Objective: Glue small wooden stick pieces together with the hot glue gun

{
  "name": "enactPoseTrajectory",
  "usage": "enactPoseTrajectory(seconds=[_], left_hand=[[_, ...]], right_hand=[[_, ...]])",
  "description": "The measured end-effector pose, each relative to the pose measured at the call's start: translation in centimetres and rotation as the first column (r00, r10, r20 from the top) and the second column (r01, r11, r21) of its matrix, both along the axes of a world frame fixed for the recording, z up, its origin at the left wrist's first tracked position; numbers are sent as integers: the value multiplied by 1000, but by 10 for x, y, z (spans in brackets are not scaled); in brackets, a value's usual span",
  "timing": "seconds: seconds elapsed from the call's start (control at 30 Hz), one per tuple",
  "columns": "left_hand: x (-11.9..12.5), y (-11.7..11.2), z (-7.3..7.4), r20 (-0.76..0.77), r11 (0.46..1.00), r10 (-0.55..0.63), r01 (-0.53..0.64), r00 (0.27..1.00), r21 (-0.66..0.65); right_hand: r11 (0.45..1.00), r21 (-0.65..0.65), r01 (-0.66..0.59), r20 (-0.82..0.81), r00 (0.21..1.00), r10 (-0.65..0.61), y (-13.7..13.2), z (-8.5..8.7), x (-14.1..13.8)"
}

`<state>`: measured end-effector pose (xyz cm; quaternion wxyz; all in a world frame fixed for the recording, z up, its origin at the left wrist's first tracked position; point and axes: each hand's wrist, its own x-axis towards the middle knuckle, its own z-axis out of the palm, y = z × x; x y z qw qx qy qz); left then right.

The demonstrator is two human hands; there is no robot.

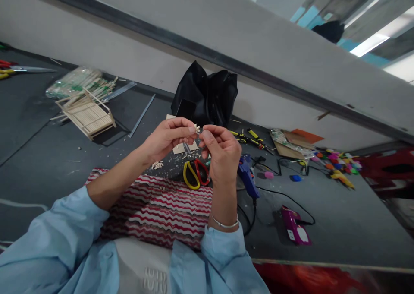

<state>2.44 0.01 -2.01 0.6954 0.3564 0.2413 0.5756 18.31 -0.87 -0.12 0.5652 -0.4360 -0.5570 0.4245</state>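
My left hand (177, 134) pinches a small cream-coloured piece with uneven, petal-like edges (197, 129) between thumb and fingertips. My right hand (223, 149) is raised close beside it, thumb against curled fingers; whatever they grip, if anything, is too small to make out. Below the hands lie scissors with yellow and red handles (191, 176), partly behind my right hand. A little heap of pale cut bits (157, 165) sits left of them, with crumbs scattered around. A pale card (180, 149) shows behind my fingers.
A striped cloth (155, 203) lies before me. Left stands a small stick-built chair-like frame (87, 115) beside bagged sticks (77, 80). A black bag (207, 93) leans on the wall. Right are a blue glue gun (247, 177), pliers (254, 138), a purple power box (295, 227) and cables.
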Motion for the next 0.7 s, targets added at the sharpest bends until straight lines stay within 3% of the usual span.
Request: enactPoseTrajectory(seconds=[0.47,0.7], left_hand=[[-1,0,1,14,999,1,0,1000,-39],[0,0,1,29,999,-18,19,999,-40]], right_hand=[[997,48,60,-14,998,-59,-3,2,-3],[997,72,1,-72,997,5,-3,-1,-5]])
